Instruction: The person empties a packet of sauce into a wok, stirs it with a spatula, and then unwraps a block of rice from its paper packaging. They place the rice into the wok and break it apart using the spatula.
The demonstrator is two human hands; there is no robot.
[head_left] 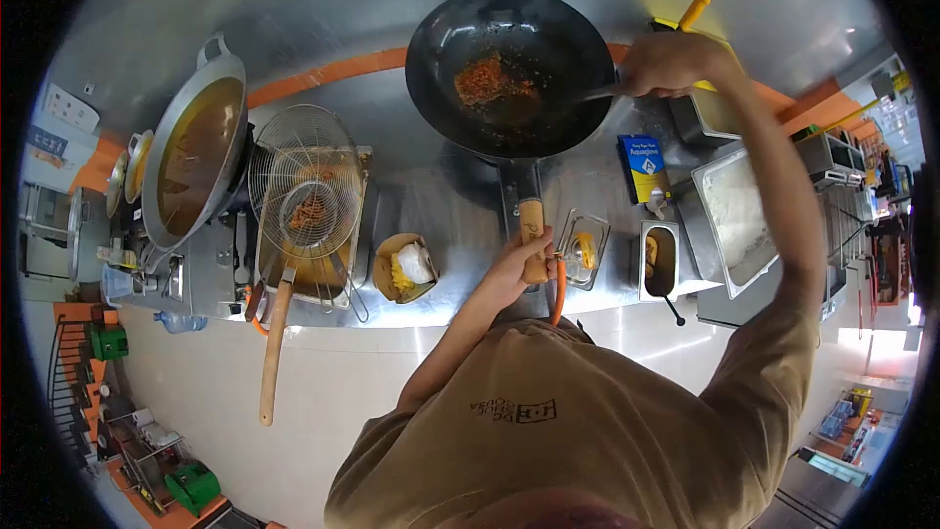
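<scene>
A dark wok (441,49) tilts over the stove, with reddish-orange chopped food (484,83) and some oil in it. My left hand (511,269) is wrapped round its wooden handle (532,220), low in front of my body. On the wok's right side, my right hand (669,65) grips a metal cooking utensil (599,92). The utensil's shaft slants down over the rim into the wok; I cannot make out its head against the dark surface. Just right of my left hand lies a clear rectangular container (585,253) with something yellow in it.
At left, a wire strainer (305,181) rests over a metal tray beside a large pan of brown liquid (201,152). A paper box (408,266) holds white and yellow food. To the right stand a blue-yellow packet (644,171), a small metal container (659,260) and a larger one with white contents (741,216).
</scene>
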